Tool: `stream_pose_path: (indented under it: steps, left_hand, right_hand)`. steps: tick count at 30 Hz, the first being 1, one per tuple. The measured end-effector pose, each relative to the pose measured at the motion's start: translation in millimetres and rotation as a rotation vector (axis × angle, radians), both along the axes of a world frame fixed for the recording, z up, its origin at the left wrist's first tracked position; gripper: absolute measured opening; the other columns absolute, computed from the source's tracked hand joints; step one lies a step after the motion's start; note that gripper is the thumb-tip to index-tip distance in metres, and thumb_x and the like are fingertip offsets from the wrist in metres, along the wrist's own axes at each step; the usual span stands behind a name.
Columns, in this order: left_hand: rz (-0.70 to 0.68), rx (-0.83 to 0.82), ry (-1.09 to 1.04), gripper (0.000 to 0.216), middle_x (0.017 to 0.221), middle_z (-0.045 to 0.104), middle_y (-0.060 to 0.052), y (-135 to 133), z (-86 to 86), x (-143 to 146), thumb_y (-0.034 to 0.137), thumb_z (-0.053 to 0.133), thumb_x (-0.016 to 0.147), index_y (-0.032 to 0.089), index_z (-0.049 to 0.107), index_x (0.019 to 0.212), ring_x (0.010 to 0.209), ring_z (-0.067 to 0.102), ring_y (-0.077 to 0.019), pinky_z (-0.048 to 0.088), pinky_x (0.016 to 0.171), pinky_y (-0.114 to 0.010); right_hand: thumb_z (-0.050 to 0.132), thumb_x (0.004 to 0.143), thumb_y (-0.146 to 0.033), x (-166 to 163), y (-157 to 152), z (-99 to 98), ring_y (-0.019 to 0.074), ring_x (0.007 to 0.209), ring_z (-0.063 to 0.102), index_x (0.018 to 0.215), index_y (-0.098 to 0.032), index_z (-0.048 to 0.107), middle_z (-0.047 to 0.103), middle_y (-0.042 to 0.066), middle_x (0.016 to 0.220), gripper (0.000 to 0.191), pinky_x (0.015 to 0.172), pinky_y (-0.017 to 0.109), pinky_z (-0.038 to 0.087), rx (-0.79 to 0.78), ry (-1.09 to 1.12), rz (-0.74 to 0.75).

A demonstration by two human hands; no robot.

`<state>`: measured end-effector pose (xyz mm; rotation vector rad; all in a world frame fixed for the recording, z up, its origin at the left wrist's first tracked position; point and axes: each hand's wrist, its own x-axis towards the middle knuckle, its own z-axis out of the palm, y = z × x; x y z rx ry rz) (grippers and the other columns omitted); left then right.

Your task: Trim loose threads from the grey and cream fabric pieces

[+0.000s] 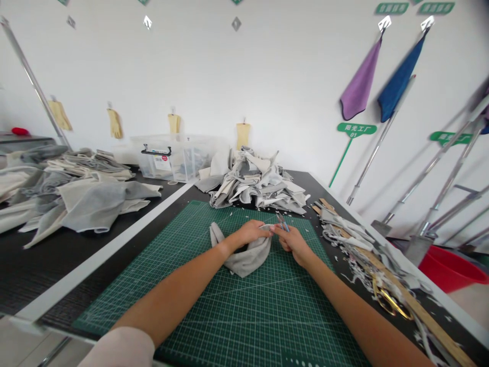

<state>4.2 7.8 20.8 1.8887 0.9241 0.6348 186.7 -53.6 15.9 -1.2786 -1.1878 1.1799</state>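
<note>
Cutting mat (244,311) under pinching left hand (250,232) and right hand (293,244); clear bin (179,159), contents blurred.

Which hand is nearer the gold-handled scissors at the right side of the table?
The right hand is nearer: it is over the green cutting mat, to the left of the gold-handled scissors. The left hand is farther left of them, beyond the right hand.

A green cutting mat (214,300) was marked with a white grid; a grey cloth (244,258) and a blue tool (283,222) were seen.
</note>
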Motion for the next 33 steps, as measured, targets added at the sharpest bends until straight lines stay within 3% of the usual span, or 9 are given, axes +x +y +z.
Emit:
stream_pose_path:
  steps: [3, 5, 11, 18, 24, 30, 33]
  left_hand:
    - [0.048, 0.157, 0.106, 0.044, 0.067, 0.057, 0.001, 4, -4.9, 3, 0.057, 0.068, 0.072, 0.014, 0.067, 0.076, 0.068, 0.048, -0.0140, 0.035, 0.064, -0.024]
    - [0.021, 0.164, 0.090, 0.044, 0.067, 0.058, 0.001, 5, -4.9, 2, 0.057, 0.065, 0.075, 0.013, 0.069, 0.077, 0.069, 0.049, -0.0143, 0.036, 0.065, -0.024]
    - [-0.141, -0.110, -0.112, 0.049, 0.069, 0.061, -0.001, -2, 5.2, -10, 0.057, 0.060, 0.082, 0.011, 0.074, 0.094, 0.064, 0.047, -0.0139, 0.037, 0.061, -0.025]
    - [-0.169, -0.199, -0.121, 0.049, 0.070, 0.059, 0.000, -7, 13.2, -13, 0.058, 0.071, 0.073, 0.011, 0.071, 0.085, 0.064, 0.045, -0.0120, 0.033, 0.060, -0.024]
    - [-0.071, -0.114, -0.151, 0.045, 0.069, 0.058, 0.000, -5, 4.2, -6, 0.055, 0.066, 0.076, 0.011, 0.069, 0.081, 0.065, 0.043, -0.0127, 0.034, 0.063, -0.025]
    - [-0.055, 0.074, -0.024, 0.044, 0.061, 0.050, 0.002, 3, -2.9, -3, 0.055, 0.067, 0.075, 0.012, 0.064, 0.068, 0.062, 0.039, -0.0116, 0.030, 0.060, -0.024]
    - [-0.099, 0.006, -0.051, 0.043, 0.063, 0.054, 0.002, 1, 3.2, -7, 0.054, 0.066, 0.077, 0.011, 0.068, 0.072, 0.065, 0.042, -0.0121, 0.031, 0.062, -0.024]
  right_hand:
    - [0.077, 0.069, -0.053, -2, 1, -2.2, 0.0046, 0.036, 0.020, 0.090, -0.018, 0.060, 0.031, -0.012, 0.041, 0.045, 0.034, 0.019, 0.012, 0.003, -0.017, -0.059]
    - [0.079, 0.066, -0.051, -1, 3, -3.7, 0.0045, 0.036, 0.020, 0.088, -0.018, 0.060, 0.032, -0.012, 0.041, 0.044, 0.035, 0.020, 0.012, 0.001, -0.005, -0.079]
    - [0.078, 0.071, -0.055, 6, 2, -3.2, 0.0039, 0.038, 0.019, 0.083, -0.016, 0.062, 0.031, -0.011, 0.043, 0.044, 0.038, 0.021, 0.011, 0.029, 0.045, 0.018]
    - [0.077, 0.072, -0.057, 9, -1, 2.3, 0.0042, 0.040, 0.017, 0.097, -0.014, 0.065, 0.028, -0.013, 0.044, 0.051, 0.039, 0.021, 0.010, -0.001, 0.050, 0.113]
    - [0.077, 0.071, -0.054, 4, 1, -0.2, 0.0044, 0.038, 0.019, 0.093, -0.017, 0.062, 0.029, -0.013, 0.044, 0.046, 0.036, 0.020, 0.010, 0.016, 0.007, 0.060]
    - [0.080, 0.069, -0.048, 4, 3, -4.1, 0.0041, 0.038, 0.019, 0.090, -0.015, 0.064, 0.030, -0.012, 0.043, 0.042, 0.037, 0.020, 0.011, 0.000, -0.004, 0.003]
    - [0.078, 0.072, -0.051, 6, 1, -2.7, 0.0041, 0.039, 0.019, 0.093, -0.013, 0.066, 0.031, -0.011, 0.044, 0.045, 0.038, 0.021, 0.011, 0.017, 0.008, 0.026]
